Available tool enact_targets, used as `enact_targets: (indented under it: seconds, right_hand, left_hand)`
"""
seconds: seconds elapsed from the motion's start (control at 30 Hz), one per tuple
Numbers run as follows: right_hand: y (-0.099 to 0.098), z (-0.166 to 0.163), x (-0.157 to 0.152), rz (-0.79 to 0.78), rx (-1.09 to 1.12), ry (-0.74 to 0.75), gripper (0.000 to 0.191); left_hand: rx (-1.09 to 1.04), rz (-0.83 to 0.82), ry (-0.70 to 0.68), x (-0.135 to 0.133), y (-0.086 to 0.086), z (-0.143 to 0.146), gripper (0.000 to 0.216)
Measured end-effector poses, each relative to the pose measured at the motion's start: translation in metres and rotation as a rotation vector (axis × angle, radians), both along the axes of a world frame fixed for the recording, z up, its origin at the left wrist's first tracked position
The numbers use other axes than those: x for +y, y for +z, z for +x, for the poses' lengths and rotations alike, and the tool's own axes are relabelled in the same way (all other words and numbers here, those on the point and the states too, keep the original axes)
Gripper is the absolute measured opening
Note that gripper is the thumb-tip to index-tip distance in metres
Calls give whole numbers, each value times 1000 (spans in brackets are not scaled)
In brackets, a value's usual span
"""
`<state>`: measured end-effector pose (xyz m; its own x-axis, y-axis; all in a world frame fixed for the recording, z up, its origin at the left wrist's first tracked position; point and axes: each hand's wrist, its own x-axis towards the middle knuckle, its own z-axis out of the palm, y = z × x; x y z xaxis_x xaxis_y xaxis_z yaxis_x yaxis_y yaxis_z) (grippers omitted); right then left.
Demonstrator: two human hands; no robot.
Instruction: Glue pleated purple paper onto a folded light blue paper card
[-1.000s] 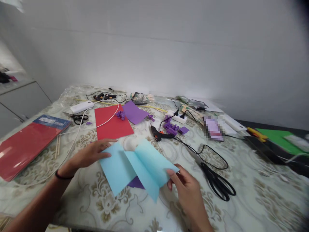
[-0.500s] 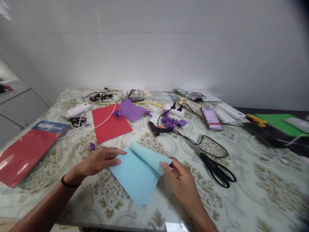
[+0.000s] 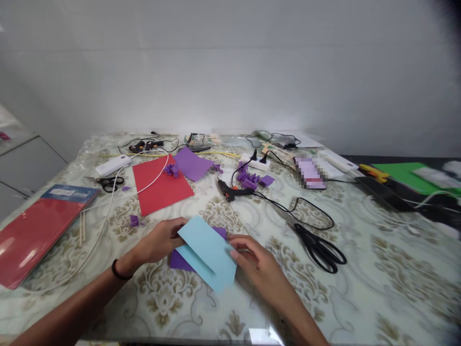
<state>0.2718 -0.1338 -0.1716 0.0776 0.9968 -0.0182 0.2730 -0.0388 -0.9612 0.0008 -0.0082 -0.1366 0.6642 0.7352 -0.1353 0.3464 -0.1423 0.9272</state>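
Observation:
A light blue sheet of paper (image 3: 212,250) is held between my two hands above the near part of the table, with one part lying over another. My left hand (image 3: 166,241) grips its left edge, fingers partly hidden behind the paper. At the right edge my right hand (image 3: 250,259) pinches the sheet between thumb and fingers. Purple paper (image 3: 180,261) shows from underneath at the lower left and upper right; most of it is covered.
Beyond my hands lie a red sheet (image 3: 160,194), a purple sheet (image 3: 192,164) and a glue gun (image 3: 230,191). Black scissors (image 3: 320,250) rest to the right, a red paper pack (image 3: 43,230) to the left. Folded purple pieces (image 3: 248,180) sit near a power strip (image 3: 257,163).
The light blue paper's upper part has been brought over, so it now lies broader across the front. Purple paper has come into view beneath it. My left hand has moved slightly right.

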Motion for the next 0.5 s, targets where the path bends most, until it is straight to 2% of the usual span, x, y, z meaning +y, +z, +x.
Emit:
enact_targets:
  seconds: [0.1, 0.2, 0.4, 0.5]
  right_hand:
    - [-1, 2, 3, -80, 132, -52, 46]
    - [11, 6, 5, -68, 186, -10, 45]
    - [60, 2, 19, 18, 71, 102, 33]
    - [85, 0, 36, 114, 26, 57, 38]
  left_hand:
    - [-75, 40, 43, -4, 6, 6, 30]
    - [-149, 202, 135, -9, 24, 11, 36]
    - [-198, 526, 142, -15, 72, 27, 14]
    - [-307, 700, 274, -9, 95, 34, 21]
